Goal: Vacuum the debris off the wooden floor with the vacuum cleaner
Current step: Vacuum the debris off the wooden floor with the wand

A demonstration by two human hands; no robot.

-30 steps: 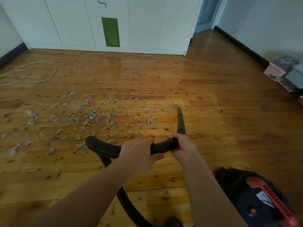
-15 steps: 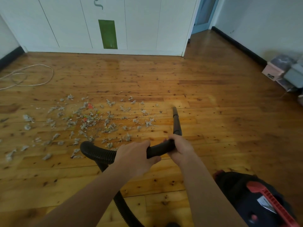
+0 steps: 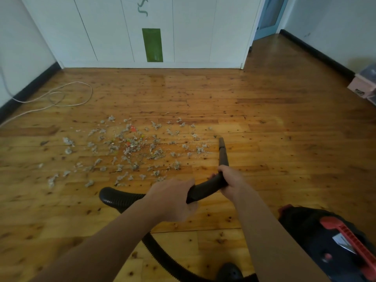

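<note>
1. Left hand [image 3: 173, 198]: its grip is wrapped around the black curved handle tube [image 3: 205, 189], near where the ribbed hose [image 3: 122, 198] joins it.
2. Right hand [image 3: 231, 183]: its grip is clamped on the forward end of the same tube, just behind the nozzle [image 3: 222, 151].
3. Nozzle: narrow and black, angled down toward the wooden floor [image 3: 284, 129]; its tip lies at the right edge of the debris [image 3: 132, 149].
4. Debris: grey fluff and small coloured scraps scattered across the boards, left of the nozzle and ahead of both hands.
5. Vacuum cleaner [image 3: 333, 247]: black body with a red handle, standing on the floor at lower right, beside the right forearm.
6. Progress: judged early. Almost the whole patch lies uncollected; only its right fringe is within reach of the tip, so sweeping leftward across the scatter remains.
</note>
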